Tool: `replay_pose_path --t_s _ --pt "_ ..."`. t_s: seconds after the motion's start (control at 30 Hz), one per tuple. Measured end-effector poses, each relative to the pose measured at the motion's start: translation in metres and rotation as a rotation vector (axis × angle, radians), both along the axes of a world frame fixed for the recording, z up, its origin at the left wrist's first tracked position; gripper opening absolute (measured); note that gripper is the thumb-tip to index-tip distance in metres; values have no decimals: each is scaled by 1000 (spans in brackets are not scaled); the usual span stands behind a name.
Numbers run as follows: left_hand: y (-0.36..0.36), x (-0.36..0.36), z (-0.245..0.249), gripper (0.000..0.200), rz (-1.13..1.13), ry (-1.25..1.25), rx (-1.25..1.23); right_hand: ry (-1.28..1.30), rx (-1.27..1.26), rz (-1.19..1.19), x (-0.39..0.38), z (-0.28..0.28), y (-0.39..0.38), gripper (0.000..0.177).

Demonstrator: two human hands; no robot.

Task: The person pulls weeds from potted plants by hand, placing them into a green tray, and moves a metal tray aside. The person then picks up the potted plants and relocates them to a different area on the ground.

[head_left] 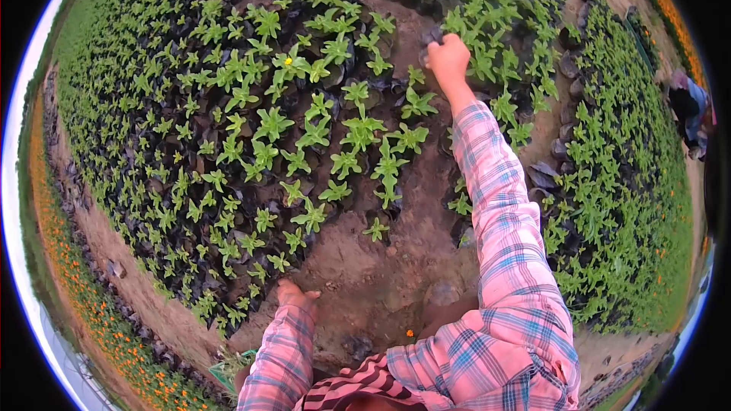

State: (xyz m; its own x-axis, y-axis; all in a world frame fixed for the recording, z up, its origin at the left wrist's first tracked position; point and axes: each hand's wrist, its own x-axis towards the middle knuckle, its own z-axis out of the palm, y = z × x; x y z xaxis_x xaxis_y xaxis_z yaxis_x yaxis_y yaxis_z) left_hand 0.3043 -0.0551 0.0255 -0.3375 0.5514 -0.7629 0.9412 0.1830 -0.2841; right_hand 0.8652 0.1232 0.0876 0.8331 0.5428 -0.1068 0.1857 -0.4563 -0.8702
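Observation:
My right hand (448, 59) reaches far forward at the upper middle, its fingers closed at the edge of a dark plastic plant bag (431, 35). Green leafy seedlings (487, 30) stand just right of that hand. Low at the left, my left hand (295, 294) is beside the front edge of the seedling block, thumb apart; its other fingers are partly hidden near a black bag. Between the hands, several seedlings (362, 131) in black bags stand on brown soil (358, 251).
More bagged seedlings (152, 122) fill the left, and another block (609, 160) lies right beyond a soil path. Orange flowers (99, 327) line the far left. A person (689, 110) is at the right edge. An orange flower (410, 332) lies near my body.

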Motion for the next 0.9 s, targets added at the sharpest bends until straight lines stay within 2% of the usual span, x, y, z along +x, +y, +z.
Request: replay_pose_path --t_s 0.07,0.1,0.13,0.2,0.27,0.3,0.33,0.4,0.47,0.5,0.53,0.63,0.67,0.73,0.77,0.8,0.87,0.9 --pt "-1 -1 1 110 22 -31 8 -362 58 -13 7 -33 13 14" --pt "-1 -1 1 110 5 -23 15 -436 55 -10 6 -39 25 13" --pt "0 0 2 110 -10 -15 23 -407 33 -18 3 -44 40 14" --pt "-2 5 5 110 -34 13 39 -635 -205 106 -9 -50 50 15" --pt "-2 4 5 110 -49 40 56 -425 -125 255 -16 -53 54 16" --pt "-3 -1 3 111 -38 -18 62 -417 -3 205 -20 -47 51 14" --pt "-6 -5 1 112 -23 -76 65 -414 -5 213 -22 -36 44 14" --pt "-9 -13 -7 114 -34 -61 70 -568 95 67 -15 -18 23 15" --pt "-12 -12 -11 116 -54 -53 77 -625 -19 43 9 -41 8 14" --pt "-11 -8 -11 117 -92 -13 71 -624 -148 76 15 -41 2 21" --pt "-10 -7 -10 118 -133 29 69 -624 -150 73 18 -42 1 21" --pt "-10 -11 -12 117 -133 7 61 -644 -337 38 23 -37 6 44" --pt "-10 -14 -14 117 -132 12 61 -639 -336 40 24 -36 10 44" --pt "-11 -14 -13 113 -134 -42 92 -605 -551 53 32 -39 22 44" --pt "-11 -15 -13 113 -126 -38 93 -554 -493 127 38 -39 24 35" --pt "-7 -6 -4 112 -100 -35 73 -553 -488 139 41 -41 24 35" --pt "-5 2 4 110 -54 -25 66 -670 -465 158 43 -47 27 22" --pt "-3 4 5 109 -40 -34 39 -640 -363 129 46 -58 26 15"
